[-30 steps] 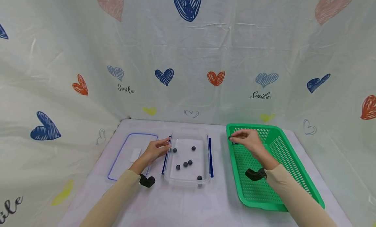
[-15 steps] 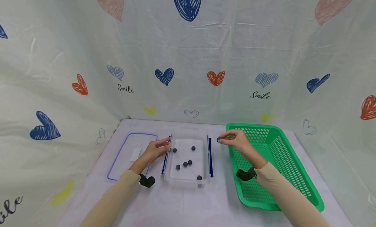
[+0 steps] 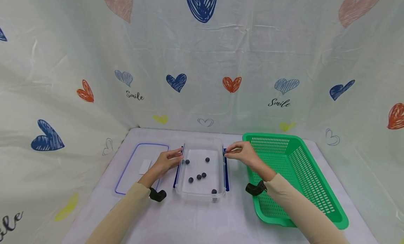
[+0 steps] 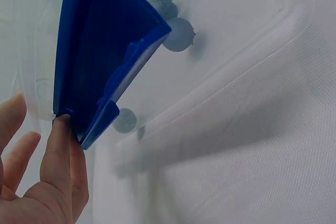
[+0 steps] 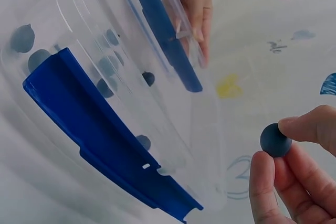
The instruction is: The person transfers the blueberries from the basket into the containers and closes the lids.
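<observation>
In the head view my right hand (image 3: 242, 153) is at the right rim of a clear plastic box (image 3: 199, 196). Its thumb and fingertips pinch a round, dark blue blueberry (image 5: 275, 140), seen close up in the right wrist view. Several more blueberries (image 3: 190, 180) lie spread over the box floor. My left hand (image 3: 165, 165) rests against the box's left side. In the left wrist view, its fairly straight fingertips touch the lower end of a blue side latch (image 4: 89, 51), which hangs unfastened. Another blue latch (image 5: 105, 135) hangs on the right side.
A green plastic basket (image 3: 271, 135) with slotted walls stands to the right of the box. On the left lies a clear lid with a blue edge (image 3: 153, 143) and a white label (image 3: 145, 166). A heart-printed curtain (image 3: 202, 61) hangs behind the white-covered table (image 3: 195, 223).
My right hand has moved left from the basket's left edge to the box's right rim, carrying the blueberry. The left hand and the box have stayed in place.
</observation>
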{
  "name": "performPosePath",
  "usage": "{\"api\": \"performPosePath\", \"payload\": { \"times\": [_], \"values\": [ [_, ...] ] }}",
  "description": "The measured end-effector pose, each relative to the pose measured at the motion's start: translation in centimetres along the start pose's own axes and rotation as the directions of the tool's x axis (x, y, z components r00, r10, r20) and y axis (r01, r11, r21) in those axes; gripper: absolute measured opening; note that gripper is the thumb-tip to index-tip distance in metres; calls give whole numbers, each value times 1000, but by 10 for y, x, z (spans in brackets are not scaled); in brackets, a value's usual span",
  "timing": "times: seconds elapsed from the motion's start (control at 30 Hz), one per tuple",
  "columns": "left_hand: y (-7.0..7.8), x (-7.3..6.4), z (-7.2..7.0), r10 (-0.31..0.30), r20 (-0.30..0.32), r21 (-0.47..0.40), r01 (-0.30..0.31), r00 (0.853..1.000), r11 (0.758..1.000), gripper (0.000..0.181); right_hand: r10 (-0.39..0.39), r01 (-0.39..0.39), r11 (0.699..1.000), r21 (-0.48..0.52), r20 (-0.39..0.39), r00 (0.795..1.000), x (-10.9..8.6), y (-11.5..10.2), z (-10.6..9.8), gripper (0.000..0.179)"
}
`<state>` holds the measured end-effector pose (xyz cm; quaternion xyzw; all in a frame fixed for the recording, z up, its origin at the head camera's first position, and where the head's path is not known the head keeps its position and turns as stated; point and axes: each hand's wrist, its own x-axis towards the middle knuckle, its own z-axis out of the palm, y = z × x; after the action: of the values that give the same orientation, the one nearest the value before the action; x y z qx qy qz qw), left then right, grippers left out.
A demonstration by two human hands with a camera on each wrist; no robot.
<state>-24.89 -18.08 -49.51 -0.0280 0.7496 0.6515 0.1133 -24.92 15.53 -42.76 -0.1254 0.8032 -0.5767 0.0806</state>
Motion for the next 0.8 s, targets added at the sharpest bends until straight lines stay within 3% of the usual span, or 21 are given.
{"api": "performPosePath", "payload": {
  "times": [0.37,0.8],
  "values": [
    [0,0,-1,15,17,1,-15,1000,1000,54,-22,23,999,-42,28,999,8,5,19,16],
    [3,-2,-1,30,37,-3,-30,999,1000,54,17,-14,999,-49,68,998,11,3,26,17]
  ]
}}
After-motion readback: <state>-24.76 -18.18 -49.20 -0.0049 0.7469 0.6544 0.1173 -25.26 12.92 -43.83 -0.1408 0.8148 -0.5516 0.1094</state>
